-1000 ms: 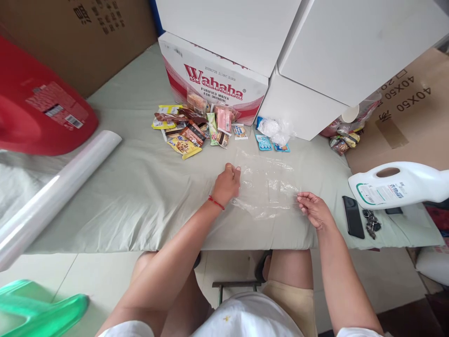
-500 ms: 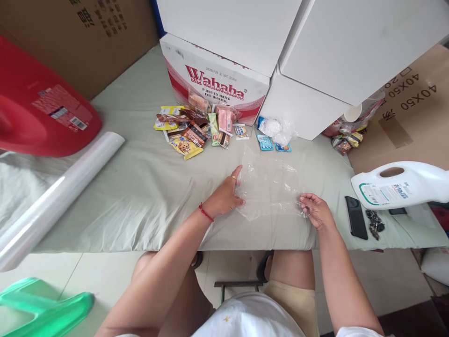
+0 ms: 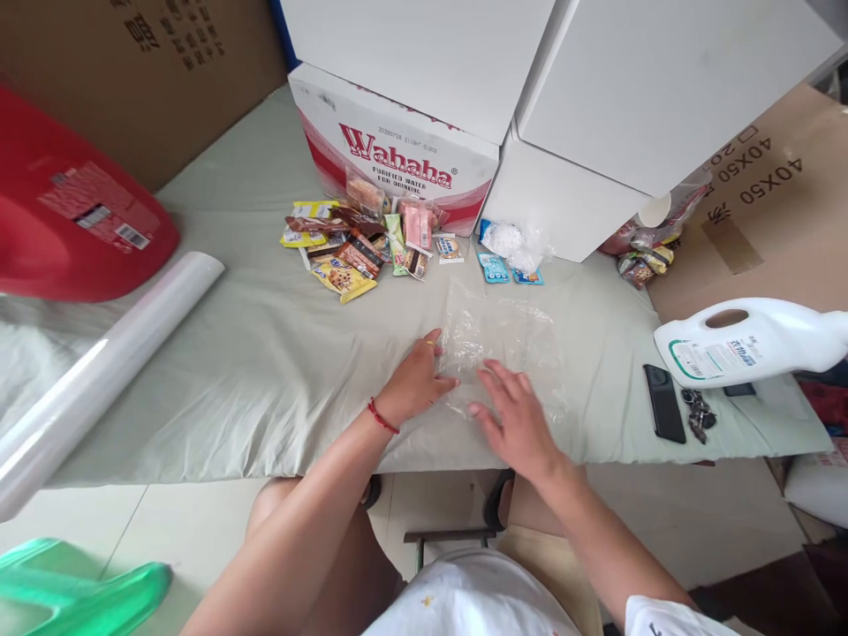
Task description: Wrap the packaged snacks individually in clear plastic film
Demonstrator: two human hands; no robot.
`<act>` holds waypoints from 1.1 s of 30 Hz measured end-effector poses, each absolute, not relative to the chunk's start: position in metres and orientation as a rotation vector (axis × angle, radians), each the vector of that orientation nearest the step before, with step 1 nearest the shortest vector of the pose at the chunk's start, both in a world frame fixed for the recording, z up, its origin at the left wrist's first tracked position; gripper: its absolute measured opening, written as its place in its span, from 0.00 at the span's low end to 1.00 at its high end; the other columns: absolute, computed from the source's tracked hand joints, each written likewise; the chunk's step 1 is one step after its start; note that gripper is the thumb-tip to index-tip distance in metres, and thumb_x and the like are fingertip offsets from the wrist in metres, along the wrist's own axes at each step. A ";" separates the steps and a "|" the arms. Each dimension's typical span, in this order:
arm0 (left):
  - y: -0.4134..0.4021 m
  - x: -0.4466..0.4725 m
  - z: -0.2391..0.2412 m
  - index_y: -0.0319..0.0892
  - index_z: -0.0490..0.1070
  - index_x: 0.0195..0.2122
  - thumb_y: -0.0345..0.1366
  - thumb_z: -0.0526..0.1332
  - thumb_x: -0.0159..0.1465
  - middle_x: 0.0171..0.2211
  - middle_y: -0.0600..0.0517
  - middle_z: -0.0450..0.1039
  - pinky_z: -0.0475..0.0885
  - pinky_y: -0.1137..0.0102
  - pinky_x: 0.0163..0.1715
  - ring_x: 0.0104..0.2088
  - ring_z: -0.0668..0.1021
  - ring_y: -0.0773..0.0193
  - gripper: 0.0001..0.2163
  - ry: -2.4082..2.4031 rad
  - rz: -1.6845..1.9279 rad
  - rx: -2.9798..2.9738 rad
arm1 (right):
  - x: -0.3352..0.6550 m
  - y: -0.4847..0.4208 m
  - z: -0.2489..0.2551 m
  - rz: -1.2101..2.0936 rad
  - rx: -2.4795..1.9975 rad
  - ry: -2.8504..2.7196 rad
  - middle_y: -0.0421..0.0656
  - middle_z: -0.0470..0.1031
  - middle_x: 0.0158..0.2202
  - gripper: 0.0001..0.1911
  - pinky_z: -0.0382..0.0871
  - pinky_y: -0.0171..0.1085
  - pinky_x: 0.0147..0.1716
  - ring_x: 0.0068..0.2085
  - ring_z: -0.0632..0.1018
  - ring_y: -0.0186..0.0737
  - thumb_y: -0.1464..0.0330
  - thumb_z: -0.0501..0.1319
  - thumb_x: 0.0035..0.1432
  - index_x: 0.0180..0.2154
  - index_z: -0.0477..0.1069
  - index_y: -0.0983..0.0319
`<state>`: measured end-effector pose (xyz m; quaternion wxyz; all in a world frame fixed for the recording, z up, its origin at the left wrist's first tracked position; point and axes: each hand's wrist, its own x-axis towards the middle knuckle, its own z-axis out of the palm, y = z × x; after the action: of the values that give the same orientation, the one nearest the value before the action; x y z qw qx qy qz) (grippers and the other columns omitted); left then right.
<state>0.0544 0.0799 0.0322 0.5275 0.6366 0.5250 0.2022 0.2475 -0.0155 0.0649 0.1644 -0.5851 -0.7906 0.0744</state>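
A clear plastic bag (image 3: 503,331) lies spread on the green-grey cloth in front of me. At its left edge rests my left hand (image 3: 414,384), thumb and index finger apart and touching the film; its other fingers are partly hidden. My right hand (image 3: 520,424) is over the lower middle of the bag with fingers spread, holding nothing. Whether its fingertips press on the film I cannot tell. Beyond the bag lie small blue packets (image 3: 494,268) with a crumpled clear wrapper (image 3: 513,243). A pile of wrapped snacks (image 3: 361,252) sits farther left.
A Wahaha water carton (image 3: 397,159) stands at the back beneath white boxes (image 3: 424,53). To the left are a roll of clear film (image 3: 112,371) and a red jug (image 3: 79,203). On the right are a white detergent bottle (image 3: 748,344), a phone (image 3: 664,404) and keys (image 3: 699,415).
My right hand has let go of the bag's right edge and moved left over its middle, fingers spreading. My left hand stays at the left edge. The bag lies flatter.
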 end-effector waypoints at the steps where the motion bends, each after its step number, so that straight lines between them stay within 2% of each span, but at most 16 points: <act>1: 0.079 0.053 0.030 0.37 0.52 0.70 0.38 0.67 0.58 0.57 0.38 0.67 0.76 0.58 0.44 0.31 0.75 0.64 0.41 1.281 0.487 1.566 | 0.234 -0.018 0.056 0.261 -1.688 -2.336 0.54 0.63 0.68 0.28 0.69 0.53 0.55 0.58 0.72 0.54 0.56 0.52 0.72 0.67 0.63 0.61; 4: 0.076 0.048 0.025 0.35 0.59 0.66 0.37 0.65 0.58 0.55 0.37 0.68 0.73 0.53 0.52 0.43 0.77 0.54 0.34 1.441 0.600 1.701 | 0.212 -0.026 0.038 0.366 -1.715 -2.534 0.55 0.56 0.72 0.33 0.68 0.54 0.53 0.58 0.72 0.56 0.53 0.49 0.73 0.71 0.55 0.62; 7: 0.068 0.050 0.032 0.35 0.65 0.62 0.32 0.60 0.61 0.54 0.36 0.66 0.68 0.51 0.57 0.55 0.72 0.48 0.26 1.644 0.964 1.815 | 0.207 -0.030 0.035 0.385 -1.687 -2.653 0.55 0.57 0.72 0.33 0.68 0.54 0.50 0.55 0.72 0.55 0.52 0.48 0.73 0.71 0.55 0.60; 10: 0.057 0.059 0.046 0.40 0.72 0.54 0.31 0.56 0.65 0.52 0.39 0.71 0.65 0.50 0.59 0.56 0.71 0.49 0.16 1.485 1.211 2.009 | 0.208 -0.027 0.038 0.422 -1.675 -2.675 0.54 0.68 0.65 0.30 0.67 0.53 0.49 0.54 0.72 0.56 0.51 0.50 0.72 0.67 0.64 0.59; 12: 0.052 0.068 0.053 0.45 0.76 0.48 0.32 0.55 0.67 0.49 0.42 0.75 0.64 0.51 0.59 0.55 0.72 0.49 0.13 1.175 1.105 2.191 | 0.209 -0.024 0.040 0.489 -1.679 -2.663 0.52 0.77 0.56 0.25 0.66 0.52 0.48 0.53 0.73 0.57 0.52 0.51 0.72 0.59 0.73 0.58; 14: 0.055 0.077 0.052 0.46 0.77 0.48 0.33 0.53 0.68 0.50 0.43 0.77 0.62 0.50 0.61 0.58 0.72 0.49 0.14 1.010 0.927 2.282 | 0.210 -0.023 0.042 0.540 -1.669 -2.640 0.50 0.79 0.51 0.22 0.67 0.52 0.47 0.54 0.73 0.57 0.54 0.53 0.71 0.54 0.76 0.58; 15: 0.059 0.082 0.049 0.45 0.77 0.50 0.34 0.52 0.70 0.52 0.43 0.77 0.60 0.50 0.63 0.61 0.71 0.48 0.16 1.045 0.854 2.285 | 0.210 -0.025 0.043 0.548 -1.662 -2.631 0.50 0.79 0.53 0.22 0.67 0.52 0.48 0.54 0.73 0.57 0.54 0.54 0.71 0.56 0.75 0.58; 19: 0.080 0.092 0.027 0.40 0.70 0.62 0.40 0.47 0.73 0.65 0.38 0.68 0.48 0.43 0.69 0.69 0.61 0.44 0.22 1.494 0.588 2.191 | 0.216 -0.046 0.051 0.577 -1.634 -2.659 0.52 0.63 0.69 0.31 0.68 0.55 0.52 0.56 0.72 0.57 0.55 0.58 0.68 0.68 0.60 0.57; 21: 0.083 0.094 0.016 0.40 0.64 0.67 0.43 0.45 0.74 0.70 0.39 0.59 0.42 0.40 0.69 0.72 0.57 0.44 0.25 1.547 0.466 2.231 | 0.229 -0.052 0.057 0.729 -1.539 -2.659 0.50 0.59 0.71 0.32 0.68 0.55 0.55 0.59 0.72 0.56 0.54 0.59 0.68 0.68 0.61 0.55; 24: 0.077 0.096 0.006 0.41 0.59 0.71 0.47 0.42 0.74 0.74 0.39 0.51 0.34 0.35 0.68 0.74 0.52 0.43 0.28 1.596 0.400 2.294 | 0.263 -0.027 0.070 0.940 -1.446 -2.406 0.47 0.71 0.64 0.24 0.70 0.48 0.56 0.58 0.75 0.49 0.53 0.55 0.70 0.62 0.69 0.54; 26: 0.072 0.097 0.004 0.41 0.57 0.72 0.48 0.42 0.74 0.74 0.39 0.49 0.32 0.33 0.67 0.74 0.50 0.42 0.29 1.618 0.380 2.320 | 0.292 0.020 0.075 0.771 -1.685 -2.080 0.46 0.78 0.55 0.21 0.71 0.44 0.53 0.53 0.78 0.45 0.54 0.51 0.72 0.56 0.73 0.54; 28: 0.070 0.097 0.004 0.40 0.56 0.72 0.48 0.42 0.74 0.74 0.39 0.49 0.31 0.33 0.66 0.74 0.50 0.42 0.29 1.623 0.363 2.340 | 0.318 0.082 0.074 0.492 -1.990 -1.872 0.49 0.79 0.50 0.22 0.69 0.44 0.53 0.51 0.78 0.46 0.55 0.48 0.72 0.52 0.75 0.58; 30: 0.071 0.097 0.004 0.40 0.56 0.72 0.48 0.43 0.74 0.74 0.38 0.49 0.31 0.32 0.66 0.74 0.50 0.42 0.29 1.622 0.349 2.349 | 0.334 0.145 0.066 0.290 -2.308 -1.727 0.55 0.75 0.54 0.23 0.67 0.47 0.55 0.57 0.73 0.53 0.54 0.53 0.69 0.52 0.74 0.62; 33: 0.073 0.097 0.005 0.39 0.56 0.72 0.47 0.43 0.74 0.74 0.38 0.48 0.31 0.32 0.66 0.74 0.49 0.42 0.29 1.610 0.335 2.353 | 0.340 0.215 0.047 0.212 -2.581 -1.488 0.63 0.66 0.62 0.36 0.66 0.50 0.56 0.64 0.66 0.62 0.47 0.60 0.62 0.59 0.66 0.68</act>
<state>0.0969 0.0726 0.0045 0.1348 0.8122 0.5558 0.1155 0.3401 0.2151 0.0474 0.0772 -0.8615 -0.4968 0.0708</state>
